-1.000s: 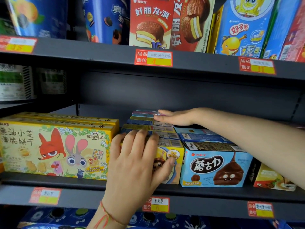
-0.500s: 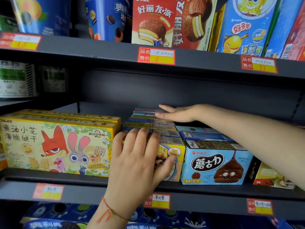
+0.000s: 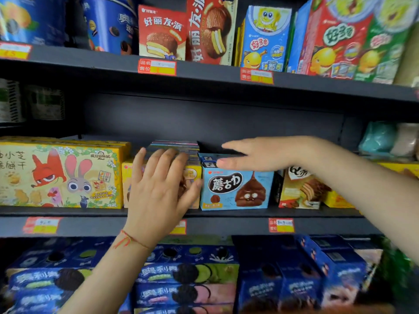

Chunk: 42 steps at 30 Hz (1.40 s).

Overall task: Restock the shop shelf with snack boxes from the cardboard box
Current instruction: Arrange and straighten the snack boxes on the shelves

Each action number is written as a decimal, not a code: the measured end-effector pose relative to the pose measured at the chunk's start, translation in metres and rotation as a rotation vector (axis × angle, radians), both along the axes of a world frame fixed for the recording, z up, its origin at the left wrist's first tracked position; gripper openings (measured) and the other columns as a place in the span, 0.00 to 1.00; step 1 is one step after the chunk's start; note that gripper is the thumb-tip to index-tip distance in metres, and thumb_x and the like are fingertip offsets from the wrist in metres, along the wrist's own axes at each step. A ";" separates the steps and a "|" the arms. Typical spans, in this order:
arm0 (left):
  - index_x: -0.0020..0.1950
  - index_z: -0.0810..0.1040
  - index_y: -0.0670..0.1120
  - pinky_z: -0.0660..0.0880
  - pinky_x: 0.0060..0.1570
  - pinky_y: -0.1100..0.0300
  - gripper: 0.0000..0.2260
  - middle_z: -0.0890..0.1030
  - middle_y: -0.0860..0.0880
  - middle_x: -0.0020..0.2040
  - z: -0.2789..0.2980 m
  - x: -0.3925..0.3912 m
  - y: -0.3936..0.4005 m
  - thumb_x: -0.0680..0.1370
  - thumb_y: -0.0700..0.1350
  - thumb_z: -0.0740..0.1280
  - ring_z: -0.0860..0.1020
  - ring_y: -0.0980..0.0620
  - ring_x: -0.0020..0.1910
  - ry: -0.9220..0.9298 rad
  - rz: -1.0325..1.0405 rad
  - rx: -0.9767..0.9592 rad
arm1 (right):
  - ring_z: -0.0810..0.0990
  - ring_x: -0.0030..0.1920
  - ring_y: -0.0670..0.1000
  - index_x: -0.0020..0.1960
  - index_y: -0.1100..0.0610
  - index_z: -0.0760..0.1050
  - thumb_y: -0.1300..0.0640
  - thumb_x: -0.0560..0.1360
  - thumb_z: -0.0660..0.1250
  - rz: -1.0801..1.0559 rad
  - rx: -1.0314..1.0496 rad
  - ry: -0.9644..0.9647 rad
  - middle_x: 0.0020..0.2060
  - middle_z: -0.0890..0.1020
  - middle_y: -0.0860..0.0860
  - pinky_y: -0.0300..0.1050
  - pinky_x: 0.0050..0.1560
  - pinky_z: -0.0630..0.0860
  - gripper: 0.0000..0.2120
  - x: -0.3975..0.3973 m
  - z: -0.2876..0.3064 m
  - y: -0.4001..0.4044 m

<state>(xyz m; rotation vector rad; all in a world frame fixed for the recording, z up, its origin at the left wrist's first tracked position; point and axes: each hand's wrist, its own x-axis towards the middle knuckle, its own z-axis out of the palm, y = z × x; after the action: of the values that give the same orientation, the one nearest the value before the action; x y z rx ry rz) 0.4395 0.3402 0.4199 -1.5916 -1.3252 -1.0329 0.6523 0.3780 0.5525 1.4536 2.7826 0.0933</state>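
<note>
Squaring the yellow box [image 3: 192, 175] row on the shelf [image 3: 226, 225]: left hand [image 3: 158, 189] flat, fingers spread on the front box, right hand [image 3: 260, 152] open, gripping nothing, over blue boxes [image 3: 235, 189] — push evenly, flush with neighbours.

We see a dark shelf [image 3: 226, 213] carrying, left to right, a wide yellow box [image 3: 61, 175], a row of small yellow boxes [image 3: 192, 175], blue boxes [image 3: 235, 189] and a wafer box [image 3: 299, 189].
</note>
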 end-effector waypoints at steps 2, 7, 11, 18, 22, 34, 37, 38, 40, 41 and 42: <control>0.63 0.77 0.43 0.60 0.73 0.39 0.24 0.79 0.44 0.62 -0.001 0.013 -0.001 0.81 0.60 0.57 0.75 0.41 0.64 0.009 -0.005 -0.038 | 0.59 0.77 0.48 0.81 0.48 0.52 0.27 0.75 0.50 -0.029 0.007 -0.046 0.79 0.58 0.46 0.43 0.74 0.57 0.41 0.005 -0.012 -0.005; 0.65 0.76 0.45 0.59 0.72 0.38 0.25 0.79 0.45 0.62 -0.001 0.029 -0.001 0.79 0.62 0.56 0.75 0.42 0.64 0.029 0.074 -0.146 | 0.56 0.78 0.52 0.81 0.52 0.50 0.33 0.80 0.53 0.011 0.102 0.072 0.80 0.55 0.51 0.49 0.76 0.58 0.37 0.008 -0.038 -0.003; 0.65 0.75 0.45 0.61 0.70 0.38 0.27 0.79 0.45 0.61 0.000 0.030 -0.002 0.78 0.64 0.57 0.75 0.42 0.63 0.041 0.105 -0.163 | 0.59 0.77 0.51 0.81 0.50 0.48 0.25 0.70 0.59 0.025 0.019 0.066 0.79 0.56 0.49 0.49 0.75 0.61 0.50 0.010 -0.028 0.002; 0.68 0.73 0.45 0.62 0.70 0.39 0.28 0.78 0.45 0.62 -0.002 0.029 -0.001 0.77 0.63 0.58 0.74 0.43 0.63 0.049 0.122 -0.178 | 0.70 0.71 0.53 0.78 0.50 0.58 0.20 0.64 0.57 -0.038 -0.062 0.083 0.73 0.69 0.51 0.51 0.71 0.66 0.51 -0.001 -0.021 0.019; 0.67 0.74 0.45 0.62 0.69 0.39 0.28 0.78 0.45 0.62 -0.003 0.030 0.000 0.76 0.62 0.59 0.74 0.43 0.63 0.042 0.115 -0.164 | 0.71 0.68 0.53 0.77 0.49 0.60 0.19 0.63 0.54 -0.045 -0.052 0.069 0.71 0.69 0.52 0.52 0.68 0.69 0.51 -0.002 -0.024 0.019; 0.65 0.76 0.44 0.66 0.68 0.41 0.41 0.82 0.45 0.57 0.018 0.008 -0.003 0.70 0.76 0.54 0.78 0.42 0.59 0.034 0.168 -0.199 | 0.68 0.70 0.53 0.75 0.53 0.64 0.31 0.76 0.58 0.034 0.279 0.104 0.73 0.67 0.51 0.53 0.68 0.70 0.36 0.010 -0.041 -0.016; 0.60 0.79 0.46 0.71 0.61 0.45 0.39 0.82 0.47 0.53 0.019 0.006 -0.003 0.70 0.77 0.52 0.79 0.44 0.54 0.041 0.155 -0.222 | 0.69 0.68 0.53 0.73 0.55 0.67 0.40 0.81 0.57 0.015 0.327 0.113 0.69 0.70 0.51 0.51 0.64 0.71 0.26 0.005 -0.052 -0.020; 0.60 0.79 0.47 0.71 0.60 0.45 0.38 0.82 0.47 0.52 0.019 0.005 -0.003 0.70 0.76 0.53 0.79 0.44 0.53 0.042 0.150 -0.218 | 0.68 0.69 0.52 0.73 0.55 0.66 0.42 0.82 0.57 0.013 0.342 0.118 0.69 0.70 0.51 0.51 0.64 0.69 0.25 0.004 -0.053 -0.020; 0.60 0.79 0.47 0.72 0.60 0.46 0.37 0.82 0.47 0.52 0.018 0.004 -0.001 0.71 0.75 0.53 0.78 0.45 0.53 0.042 0.152 -0.228 | 0.67 0.69 0.52 0.73 0.55 0.66 0.44 0.83 0.56 0.022 0.348 0.135 0.69 0.70 0.51 0.51 0.64 0.68 0.24 0.001 -0.053 -0.020; 0.61 0.78 0.48 0.71 0.60 0.45 0.37 0.82 0.48 0.53 0.018 0.003 -0.001 0.71 0.75 0.53 0.78 0.45 0.54 0.042 0.153 -0.239 | 0.66 0.69 0.53 0.74 0.55 0.65 0.45 0.83 0.57 0.030 0.343 0.142 0.70 0.70 0.51 0.51 0.66 0.68 0.23 0.000 -0.054 -0.019; 0.62 0.78 0.48 0.71 0.61 0.45 0.37 0.81 0.48 0.54 0.017 0.002 0.000 0.71 0.75 0.53 0.78 0.45 0.54 0.041 0.153 -0.248 | 0.65 0.70 0.53 0.75 0.55 0.64 0.46 0.83 0.57 0.038 0.337 0.146 0.71 0.70 0.52 0.52 0.68 0.67 0.24 -0.001 -0.055 -0.018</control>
<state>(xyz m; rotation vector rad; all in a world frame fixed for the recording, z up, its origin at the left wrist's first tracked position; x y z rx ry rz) 0.4417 0.3403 0.4374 -1.6510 -1.5679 -0.7623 0.6517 0.3601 0.4980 1.5243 3.0284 0.4987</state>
